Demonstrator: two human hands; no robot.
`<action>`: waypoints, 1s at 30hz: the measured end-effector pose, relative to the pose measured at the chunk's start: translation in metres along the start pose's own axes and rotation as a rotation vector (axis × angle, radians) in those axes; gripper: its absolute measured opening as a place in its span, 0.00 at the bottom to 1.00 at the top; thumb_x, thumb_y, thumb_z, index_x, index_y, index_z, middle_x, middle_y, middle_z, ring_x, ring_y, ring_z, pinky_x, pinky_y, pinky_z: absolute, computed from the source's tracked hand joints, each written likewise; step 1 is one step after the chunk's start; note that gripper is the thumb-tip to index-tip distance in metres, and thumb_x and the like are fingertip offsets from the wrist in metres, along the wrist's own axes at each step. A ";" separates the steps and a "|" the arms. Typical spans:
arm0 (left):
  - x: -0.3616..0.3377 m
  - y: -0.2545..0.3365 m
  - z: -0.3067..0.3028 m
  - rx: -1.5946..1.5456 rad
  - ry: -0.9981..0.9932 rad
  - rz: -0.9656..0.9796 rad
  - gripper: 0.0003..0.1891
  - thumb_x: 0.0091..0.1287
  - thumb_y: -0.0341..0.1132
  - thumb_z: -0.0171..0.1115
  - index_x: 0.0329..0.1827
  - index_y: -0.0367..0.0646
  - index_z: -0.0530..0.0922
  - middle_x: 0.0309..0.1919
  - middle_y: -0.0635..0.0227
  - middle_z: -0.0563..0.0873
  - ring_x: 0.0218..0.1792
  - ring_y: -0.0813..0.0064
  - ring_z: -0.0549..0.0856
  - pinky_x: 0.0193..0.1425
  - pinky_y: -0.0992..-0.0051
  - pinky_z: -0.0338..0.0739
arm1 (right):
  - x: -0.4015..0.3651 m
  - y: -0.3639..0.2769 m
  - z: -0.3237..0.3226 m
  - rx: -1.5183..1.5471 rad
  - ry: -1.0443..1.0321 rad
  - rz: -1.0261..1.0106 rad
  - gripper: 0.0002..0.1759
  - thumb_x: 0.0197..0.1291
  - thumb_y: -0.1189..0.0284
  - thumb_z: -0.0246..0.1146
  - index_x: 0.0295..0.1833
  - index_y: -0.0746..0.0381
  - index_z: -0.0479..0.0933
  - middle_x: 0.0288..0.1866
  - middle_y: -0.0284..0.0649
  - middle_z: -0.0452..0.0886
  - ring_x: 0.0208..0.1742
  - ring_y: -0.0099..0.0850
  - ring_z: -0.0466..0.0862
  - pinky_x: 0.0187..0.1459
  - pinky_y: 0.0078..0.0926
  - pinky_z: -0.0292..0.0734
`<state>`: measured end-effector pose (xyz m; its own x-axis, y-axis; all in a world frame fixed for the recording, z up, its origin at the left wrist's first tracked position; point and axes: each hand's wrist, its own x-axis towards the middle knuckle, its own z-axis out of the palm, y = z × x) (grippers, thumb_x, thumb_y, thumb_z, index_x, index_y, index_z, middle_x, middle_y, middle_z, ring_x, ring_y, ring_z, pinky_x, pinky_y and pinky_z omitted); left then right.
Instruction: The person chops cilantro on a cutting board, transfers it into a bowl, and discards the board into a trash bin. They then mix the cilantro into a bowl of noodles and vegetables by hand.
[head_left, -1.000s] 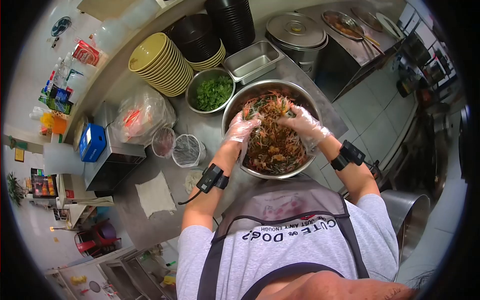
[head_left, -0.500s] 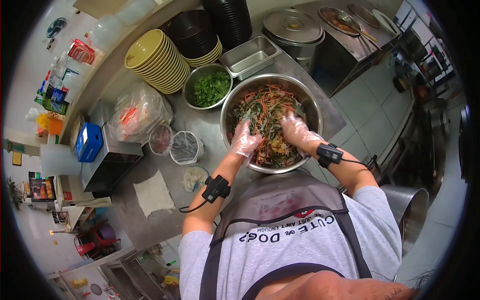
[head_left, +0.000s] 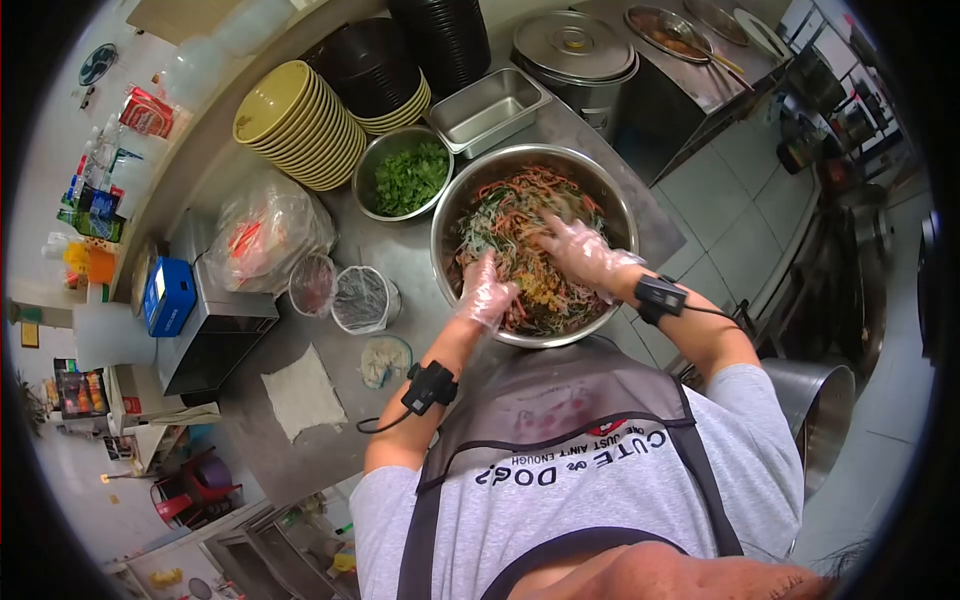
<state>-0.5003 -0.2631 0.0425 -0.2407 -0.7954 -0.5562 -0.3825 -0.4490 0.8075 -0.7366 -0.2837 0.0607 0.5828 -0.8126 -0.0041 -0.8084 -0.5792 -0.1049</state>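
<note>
A wide steel bowl holds a mix of dark green strands, orange shreds and yellowish chopped bits. My left hand, in a clear plastic glove, rests at the bowl's near left side, thumb apart from the fingers, fingertips against the mix. Over the right half, my right hand, gloved likewise, lies on the strands with its fingers spread. Some fingertips are partly covered by the food. Beside the bowl, a smaller steel bowl contains chopped green leaves.
Behind stand a steel pan, stacked yellow bowls, dark bowls and a lidded pot. At left are a plastic bag, a lined tub, a cloth and a blue-fronted device.
My right hand has moved up and left across the mix, its fingers now more visible. The strands have shifted, exposing more yellowish bits. The whole view has shifted slightly.
</note>
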 end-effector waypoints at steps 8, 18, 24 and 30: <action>-0.030 0.045 0.039 1.022 -0.074 0.164 0.59 0.54 0.50 0.76 0.82 0.41 0.46 0.75 0.24 0.50 0.63 0.31 0.77 0.71 0.52 0.71 | -0.012 -0.034 -0.011 -0.011 -0.064 -0.419 0.20 0.56 0.67 0.62 0.55 0.58 0.82 0.54 0.40 0.82 0.60 0.38 0.79 0.60 0.41 0.74; 0.021 0.051 -0.008 1.032 0.543 0.487 0.28 0.58 0.42 0.70 0.63 0.46 0.77 0.58 0.50 0.79 0.47 0.41 0.84 0.54 0.52 0.81 | 0.023 0.047 -0.060 0.193 -0.117 0.076 0.40 0.49 0.76 0.69 0.72 0.50 0.71 0.70 0.50 0.73 0.56 0.50 0.84 0.60 0.40 0.80; 0.051 0.044 -0.002 0.652 0.274 0.096 0.32 0.55 0.42 0.70 0.64 0.40 0.75 0.61 0.43 0.80 0.58 0.43 0.83 0.62 0.56 0.78 | 0.021 0.032 -0.005 0.549 -0.145 0.235 0.36 0.49 0.65 0.75 0.66 0.58 0.75 0.54 0.52 0.84 0.53 0.49 0.85 0.56 0.41 0.81; 0.032 0.037 -0.020 0.433 0.534 0.129 0.25 0.62 0.37 0.61 0.63 0.41 0.78 0.47 0.44 0.87 0.49 0.45 0.86 0.56 0.58 0.79 | -0.016 -0.009 -0.039 0.241 -0.435 0.246 0.23 0.58 0.67 0.67 0.61 0.50 0.82 0.60 0.42 0.83 0.57 0.42 0.85 0.56 0.37 0.82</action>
<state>-0.5045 -0.3134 0.0588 0.1205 -0.9726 -0.1986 -0.7284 -0.2226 0.6480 -0.7417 -0.2681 0.1009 0.4012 -0.7910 -0.4619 -0.9128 -0.3032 -0.2735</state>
